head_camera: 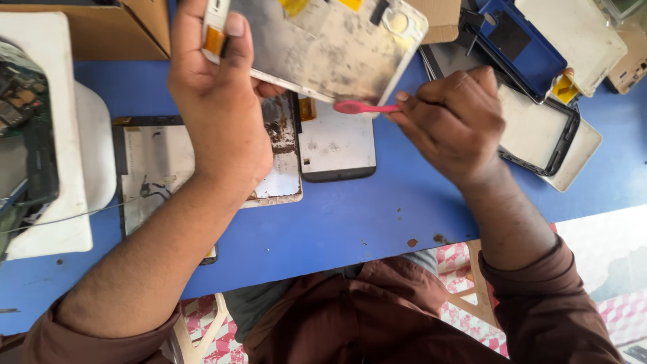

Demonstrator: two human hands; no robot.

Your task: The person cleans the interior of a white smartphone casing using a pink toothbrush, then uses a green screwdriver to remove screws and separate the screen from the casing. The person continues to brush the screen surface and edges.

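Your blue table [377,222] is crowded — flat screen panels [333,145] lie on it, with a cardboard box [108,30] at the far edge. Your left hand [216,101] is wrapped around a dirty white tablet frame [330,47], lifted above the table. Your right hand [451,118] pinches a pink pry tool [360,107] — its tip touches the frame's lower edge.

Smudged matt metal panel [330,47], glossy pink plastic tool [360,107], smooth blue tabletop [350,222]
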